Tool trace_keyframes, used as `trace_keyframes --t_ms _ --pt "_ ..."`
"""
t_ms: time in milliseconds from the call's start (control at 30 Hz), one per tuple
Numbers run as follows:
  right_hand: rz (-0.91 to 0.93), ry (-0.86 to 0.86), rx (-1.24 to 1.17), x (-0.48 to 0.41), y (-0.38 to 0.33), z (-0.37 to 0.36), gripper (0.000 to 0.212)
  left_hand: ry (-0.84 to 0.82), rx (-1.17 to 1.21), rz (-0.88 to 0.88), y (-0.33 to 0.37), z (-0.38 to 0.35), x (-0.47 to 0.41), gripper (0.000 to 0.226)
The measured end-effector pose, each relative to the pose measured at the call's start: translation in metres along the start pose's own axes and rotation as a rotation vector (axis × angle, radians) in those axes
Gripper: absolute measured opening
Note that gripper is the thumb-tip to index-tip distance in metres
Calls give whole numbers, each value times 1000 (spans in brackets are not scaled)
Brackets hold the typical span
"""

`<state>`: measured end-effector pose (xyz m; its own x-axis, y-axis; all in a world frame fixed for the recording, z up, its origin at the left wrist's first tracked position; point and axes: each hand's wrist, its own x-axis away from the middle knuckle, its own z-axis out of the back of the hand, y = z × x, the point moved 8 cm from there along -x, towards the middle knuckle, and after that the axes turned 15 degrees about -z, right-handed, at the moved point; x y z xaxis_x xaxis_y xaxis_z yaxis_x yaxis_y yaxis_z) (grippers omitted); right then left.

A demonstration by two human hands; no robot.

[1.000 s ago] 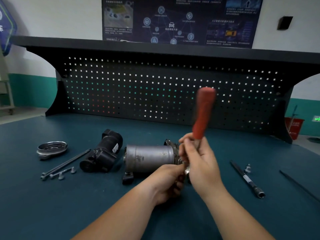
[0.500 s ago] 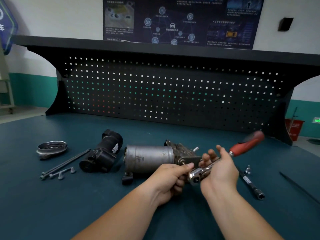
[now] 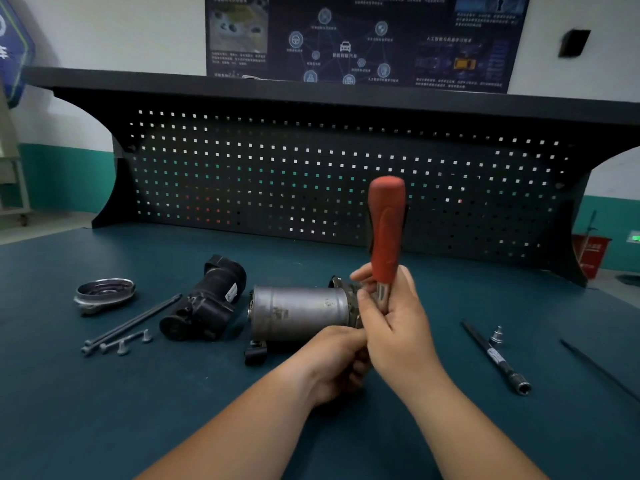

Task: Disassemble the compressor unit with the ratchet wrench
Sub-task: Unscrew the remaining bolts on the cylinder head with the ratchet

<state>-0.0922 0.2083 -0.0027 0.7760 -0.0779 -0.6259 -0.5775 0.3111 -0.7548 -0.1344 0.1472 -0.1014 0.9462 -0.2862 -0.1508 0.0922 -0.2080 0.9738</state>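
At the far left of the matte teal table (image 3: 104, 410) lay a round, ribbed metal cover (image 3: 104, 292), then two long dark bolts (image 3: 133, 320) slanting up to the right with short grey bolts (image 3: 121, 346) just beside them. A black, blocky housing (image 3: 207, 303) lay next, close to but apart from the compressor unit (image 3: 298, 313), a dull grey, scuffed metal cylinder lying on its side at mid-table, its long axis running left to right and its toothed end pointing right. The left hand (image 3: 332, 362) sat at that near right end with fingers curled in; what they pinched was hidden behind the other hand. The right hand (image 3: 398, 327) gripped the ratchet wrench (image 3: 386, 230) by its shiny steel shank, and the smooth red handle stood nearly upright in front of the perforated black pegboard (image 3: 242, 174). Further right lay a slim black extension bar (image 3: 495, 358), a small silver socket (image 3: 496, 334) beside it, and a thin black rod (image 3: 599, 370) near the table's right edge, with bare tabletop in front of both forearms.
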Motion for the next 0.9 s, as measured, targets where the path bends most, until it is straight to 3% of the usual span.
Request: trace_keyframes --t_ms 100,267,367,433,600,667,800,900 --pt "-99 84 -193 -1 10 8 38 18 -7 -18 0 1 -1 31" --pt "-661 435 -793 5 67 28 41 48 97 -15 0 0 -2 36" --pt "-817 506 -890 7 83 35 34 30 83 -21 0 -4 -4 50" --pt "-745 454 -762 1 78 36 35 28 70 -21 1 -5 -4 52" --pt "-230 158 -233 -8 22 19 48 56 60 30 -2 1 1 43" --pt "-134 66 -110 -4 11 11 50 32 39 49 -4 0 2 41" --pt "-123 -5 -112 -9 9 11 38 33 46 12 -1 -1 1 37" --pt "-233 49 -359 -12 19 23 16 35 59 -7 -1 -2 1 51"
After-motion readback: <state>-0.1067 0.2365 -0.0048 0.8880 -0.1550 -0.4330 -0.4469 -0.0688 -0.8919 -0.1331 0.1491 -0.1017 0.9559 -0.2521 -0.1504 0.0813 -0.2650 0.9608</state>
